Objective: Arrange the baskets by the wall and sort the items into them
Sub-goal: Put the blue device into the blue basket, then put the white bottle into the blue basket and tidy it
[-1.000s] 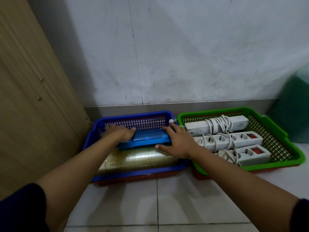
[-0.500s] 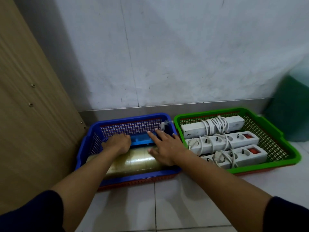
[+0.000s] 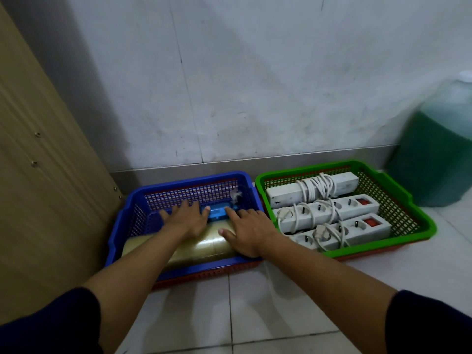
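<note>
Both hands, left hand and right hand, press flat-fingered on the blue box; shoving could tip the blue basket.

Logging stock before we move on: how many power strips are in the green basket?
3, all in the green basket: back strip, middle strip, front strip. None visible elsewhere; anything underneath is hidden.

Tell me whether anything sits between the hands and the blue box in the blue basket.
Nothing visible does. The left hand and right hand already lie flat on the blue box inside the blue basket. The tape roll lies in front of the box, under the wrists, not blocking the fingers.
</note>
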A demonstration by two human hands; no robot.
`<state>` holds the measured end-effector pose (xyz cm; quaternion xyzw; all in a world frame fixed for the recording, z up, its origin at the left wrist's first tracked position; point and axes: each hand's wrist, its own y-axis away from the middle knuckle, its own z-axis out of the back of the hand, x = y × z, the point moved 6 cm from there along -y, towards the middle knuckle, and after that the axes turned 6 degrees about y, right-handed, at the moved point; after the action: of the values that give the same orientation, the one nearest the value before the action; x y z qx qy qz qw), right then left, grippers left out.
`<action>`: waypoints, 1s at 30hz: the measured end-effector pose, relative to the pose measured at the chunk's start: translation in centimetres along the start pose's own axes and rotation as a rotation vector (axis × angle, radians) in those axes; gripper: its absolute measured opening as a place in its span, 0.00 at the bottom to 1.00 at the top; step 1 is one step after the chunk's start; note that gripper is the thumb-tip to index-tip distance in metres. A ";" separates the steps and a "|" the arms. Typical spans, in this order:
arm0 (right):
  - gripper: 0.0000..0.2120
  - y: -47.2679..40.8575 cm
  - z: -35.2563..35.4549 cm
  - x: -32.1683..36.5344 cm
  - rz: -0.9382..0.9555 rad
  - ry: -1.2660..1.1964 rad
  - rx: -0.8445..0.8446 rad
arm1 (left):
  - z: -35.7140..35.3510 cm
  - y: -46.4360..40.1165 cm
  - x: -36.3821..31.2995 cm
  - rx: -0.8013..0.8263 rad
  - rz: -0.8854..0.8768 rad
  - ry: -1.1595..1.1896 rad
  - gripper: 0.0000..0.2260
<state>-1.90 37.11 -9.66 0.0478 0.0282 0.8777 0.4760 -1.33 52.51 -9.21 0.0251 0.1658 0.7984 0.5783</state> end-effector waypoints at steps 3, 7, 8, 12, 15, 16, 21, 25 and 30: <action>0.27 2.2 1.0 -1.1 0.046 0.031 -0.078 | -0.1 1.1 -4.3 0.003 -0.094 -0.108 0.30; 0.27 6.5 2.0 -5.0 0.070 0.103 -0.153 | 0.4 4.0 -13.4 -0.091 -0.359 -0.175 0.23; 0.27 7.9 2.1 -6.8 0.043 0.125 -0.152 | 0.3 5.0 -16.2 -0.107 -0.427 -0.162 0.22; 0.27 14.7 2.4 -15.7 -0.159 0.167 -0.095 | -1.2 9.3 -26.9 -0.140 -0.630 -0.174 0.22; 0.27 21.2 2.2 -23.1 -0.366 0.154 -0.060 | -3.5 13.1 -35.0 -0.142 -0.769 -0.174 0.22; 0.29 23.7 1.8 -25.5 -0.441 0.165 -0.028 | -4.6 14.5 -37.7 -0.124 -0.812 -0.162 0.22; 0.32 36.4 -1.4 -35.2 -0.885 0.144 0.144 | -10.6 20.7 -48.2 0.043 -0.922 -0.178 0.24; 0.30 45.2 -4.3 -39.0 -1.227 0.048 0.267 | -15.2 25.1 -52.8 0.143 -1.033 -0.185 0.24; 0.32 52.0 -8.2 -40.6 -1.452 -0.143 0.370 | -19.7 27.6 -55.1 0.241 -1.084 -0.200 0.23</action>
<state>-24.08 -25.35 -15.19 0.1533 0.1686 0.3189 0.9200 -12.99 -11.08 -11.30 0.0779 0.1892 0.3564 0.9117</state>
